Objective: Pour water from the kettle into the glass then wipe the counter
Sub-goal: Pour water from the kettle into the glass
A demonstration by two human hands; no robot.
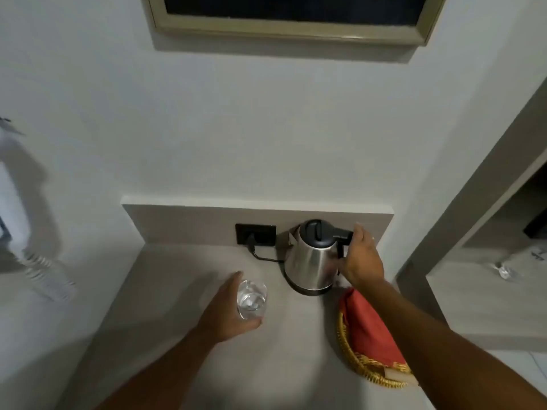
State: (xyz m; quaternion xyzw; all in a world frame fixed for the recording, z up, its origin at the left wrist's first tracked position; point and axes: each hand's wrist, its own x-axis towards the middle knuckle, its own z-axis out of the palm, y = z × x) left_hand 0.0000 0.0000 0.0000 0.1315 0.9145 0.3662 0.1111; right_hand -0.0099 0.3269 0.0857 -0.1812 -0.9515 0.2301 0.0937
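A steel kettle [310,258] with a black lid stands on its base at the back of the grey counter [183,291]. My right hand [362,258] is wrapped around its black handle on the right side. A clear glass [251,298] holding some water stands on the counter left of the kettle. My left hand [225,312] cups the glass from its left side, thumb at its foot. A red cloth [367,327] lies in a yellow woven basket [364,371] at the right, under my right forearm.
The kettle's black cord [263,257] runs to a black wall socket [256,233] on the upstand behind. A framed picture [290,16] hangs above. A lower shelf unit [485,279] stands to the right, and the counter's left edge drops off.
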